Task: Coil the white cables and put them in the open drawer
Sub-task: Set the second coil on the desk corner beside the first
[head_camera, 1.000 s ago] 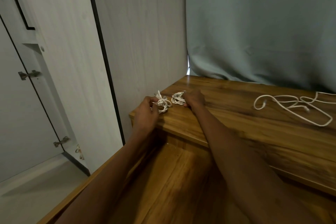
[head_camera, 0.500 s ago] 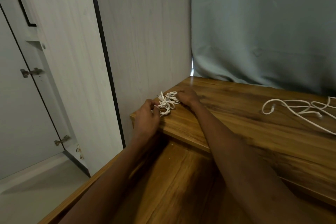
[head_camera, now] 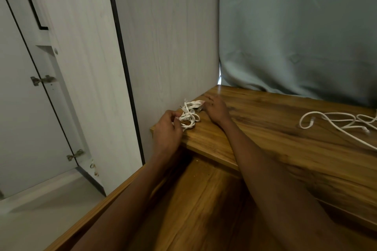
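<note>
Two small coiled white cables (head_camera: 189, 115) lie pressed together at the near left corner of the wooden top (head_camera: 275, 140). My left hand (head_camera: 167, 128) pinches the near coil at the top's edge. My right hand (head_camera: 215, 109) rests on the top with its fingers against the far coil. A loose, uncoiled white cable (head_camera: 334, 123) sprawls on the top at the right. The open drawer (head_camera: 200, 206) lies below both forearms, its wooden bottom showing.
A pale wardrobe panel (head_camera: 163, 47) stands right against the top's left edge. A grey-green curtain (head_camera: 295, 32) hangs behind the top. At the left, an open wardrobe door (head_camera: 40, 67) with hinges and a black handle stands over a pale floor.
The two coils, apart a second ago, have been pushed together into one bunch. My right hand moved left and farther back with its coil; the view shifted slightly.
</note>
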The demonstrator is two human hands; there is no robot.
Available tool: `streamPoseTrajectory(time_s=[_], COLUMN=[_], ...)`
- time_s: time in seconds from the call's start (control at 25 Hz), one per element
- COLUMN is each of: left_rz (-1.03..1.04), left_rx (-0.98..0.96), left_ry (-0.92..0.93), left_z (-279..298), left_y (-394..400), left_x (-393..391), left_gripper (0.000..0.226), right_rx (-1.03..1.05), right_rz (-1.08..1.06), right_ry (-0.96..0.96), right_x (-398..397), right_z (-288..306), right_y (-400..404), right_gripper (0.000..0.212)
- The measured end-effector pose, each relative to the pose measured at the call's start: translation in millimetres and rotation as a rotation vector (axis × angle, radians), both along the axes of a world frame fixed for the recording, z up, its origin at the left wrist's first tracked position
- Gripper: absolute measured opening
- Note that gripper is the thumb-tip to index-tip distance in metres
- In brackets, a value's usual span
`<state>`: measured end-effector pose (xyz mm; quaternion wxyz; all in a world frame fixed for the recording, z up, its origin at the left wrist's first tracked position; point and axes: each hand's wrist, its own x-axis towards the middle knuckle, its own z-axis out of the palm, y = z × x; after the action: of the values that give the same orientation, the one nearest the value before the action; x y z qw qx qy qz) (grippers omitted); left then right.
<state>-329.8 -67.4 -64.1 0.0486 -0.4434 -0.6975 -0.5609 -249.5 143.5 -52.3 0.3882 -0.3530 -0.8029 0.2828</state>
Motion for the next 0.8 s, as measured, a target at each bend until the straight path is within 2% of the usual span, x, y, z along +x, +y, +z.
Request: streamPoseTrajectory(time_s=[0.24,0.64,0.8], left_rz=[0.005,-0.076,-0.137], left_rx=[-0.025,-0.125,-0.129], left_ry=[-0.016,0.066,0.083], left_z=[0,8,16], left_y=[-8,-27,-28], left_x=[6,48,79], left_gripper=[0.021,0.017,0.017], right_rx=[-0.030,-0.128,-0.075], right_rz=[-0.021,0.000,0.004], right_ry=[0.121,0.076,-0.015], right_x=[20,68,117], right_z=[-1,-4,-4], right_y=[-31,-75,-84], right_gripper=[0.023,0.023,0.020])
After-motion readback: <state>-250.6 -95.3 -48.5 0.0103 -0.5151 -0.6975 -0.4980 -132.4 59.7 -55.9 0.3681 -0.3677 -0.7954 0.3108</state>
